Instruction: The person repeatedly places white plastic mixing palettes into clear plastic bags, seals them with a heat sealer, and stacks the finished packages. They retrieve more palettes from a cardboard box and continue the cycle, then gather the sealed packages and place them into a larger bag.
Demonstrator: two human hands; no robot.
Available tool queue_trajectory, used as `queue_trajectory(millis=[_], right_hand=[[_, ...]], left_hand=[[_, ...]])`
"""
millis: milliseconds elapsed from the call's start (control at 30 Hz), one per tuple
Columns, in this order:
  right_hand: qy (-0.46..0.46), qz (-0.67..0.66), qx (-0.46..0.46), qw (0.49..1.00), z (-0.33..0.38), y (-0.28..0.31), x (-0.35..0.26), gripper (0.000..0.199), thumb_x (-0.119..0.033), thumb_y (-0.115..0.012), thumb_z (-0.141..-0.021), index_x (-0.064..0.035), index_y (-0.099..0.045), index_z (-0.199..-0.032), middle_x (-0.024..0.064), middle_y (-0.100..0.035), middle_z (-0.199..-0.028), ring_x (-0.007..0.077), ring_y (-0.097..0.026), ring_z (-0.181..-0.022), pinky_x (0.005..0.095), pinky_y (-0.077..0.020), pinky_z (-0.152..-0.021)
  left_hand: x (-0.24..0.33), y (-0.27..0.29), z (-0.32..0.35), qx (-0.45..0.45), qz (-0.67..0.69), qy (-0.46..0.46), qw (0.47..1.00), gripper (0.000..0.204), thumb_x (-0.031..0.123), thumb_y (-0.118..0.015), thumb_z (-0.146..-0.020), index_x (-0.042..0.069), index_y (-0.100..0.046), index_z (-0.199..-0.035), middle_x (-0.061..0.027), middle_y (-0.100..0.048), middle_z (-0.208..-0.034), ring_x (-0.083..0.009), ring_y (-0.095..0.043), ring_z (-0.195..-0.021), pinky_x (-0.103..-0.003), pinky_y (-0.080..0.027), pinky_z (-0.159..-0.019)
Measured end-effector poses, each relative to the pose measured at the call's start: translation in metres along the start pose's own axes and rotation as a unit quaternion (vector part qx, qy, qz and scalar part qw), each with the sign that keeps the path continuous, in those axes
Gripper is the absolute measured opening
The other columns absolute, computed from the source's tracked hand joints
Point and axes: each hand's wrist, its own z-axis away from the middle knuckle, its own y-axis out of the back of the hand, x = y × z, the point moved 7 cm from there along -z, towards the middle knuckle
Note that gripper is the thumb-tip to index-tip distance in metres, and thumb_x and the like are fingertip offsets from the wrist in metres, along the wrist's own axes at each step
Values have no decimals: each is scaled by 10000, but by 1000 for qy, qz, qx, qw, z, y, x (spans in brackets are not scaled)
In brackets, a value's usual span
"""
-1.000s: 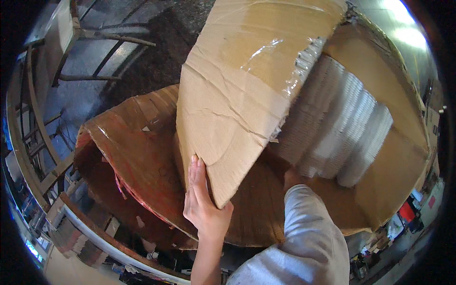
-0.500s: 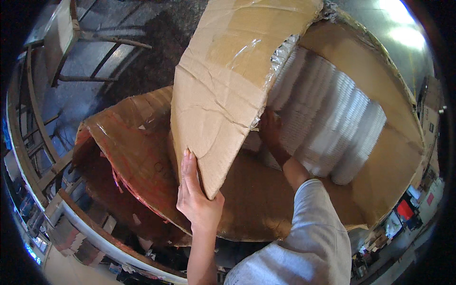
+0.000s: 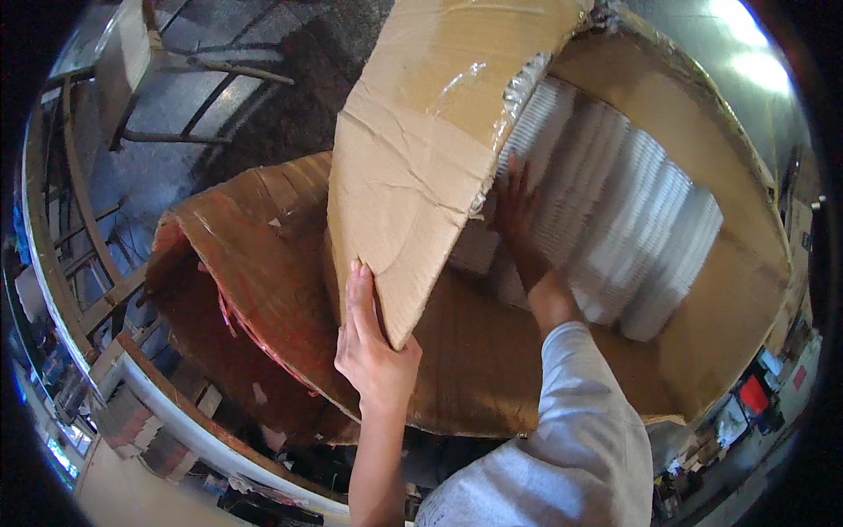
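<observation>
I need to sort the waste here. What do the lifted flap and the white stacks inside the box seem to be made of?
Flap: brown corrugated cardboard, matte and creased, with a glossy strip of clear tape. White stacks: probably thin plastic or foam, judging by their ribbed, slightly translucent look; the blur leaves it open.

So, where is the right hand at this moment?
In the head view the right hand is right of centre, inside the big cardboard box, resting on the white stacked cups, just behind the flap the left hand holds.

flap (image 3: 421,158) left of stacked cups (image 3: 615,228) in box (image 3: 702,351); chair (image 3: 149,70) behind
</observation>
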Motion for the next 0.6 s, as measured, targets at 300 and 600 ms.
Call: queue_trajectory(millis=[300, 600], right_hand=[[62, -30, -152, 986, -16, -15, 8, 770, -447, -755, -594, -194, -491, -1272, 183, -106, -1505, 463, -94, -1362, 682, -253, -971], [34, 64, -119, 990, -5, -54, -5, 995, -517, -783, -546, -141, -366, -1367, 197, -90, -1497, 453, -74, -1363, 760, -193, -924]], left_hand=[[4, 1, 0, 10, -1, -7, 1000, 688, -87, -557, -628, 26, -440, -1296, -161, -516, -1287, -331, -551, -1120, -380, -480, -900], [6, 0, 3, 11, -12, -14, 1000, 677, -67, -563, -639, 18, -435, -1299, -156, -511, -1295, -325, -546, -1129, -386, -476, -883]])
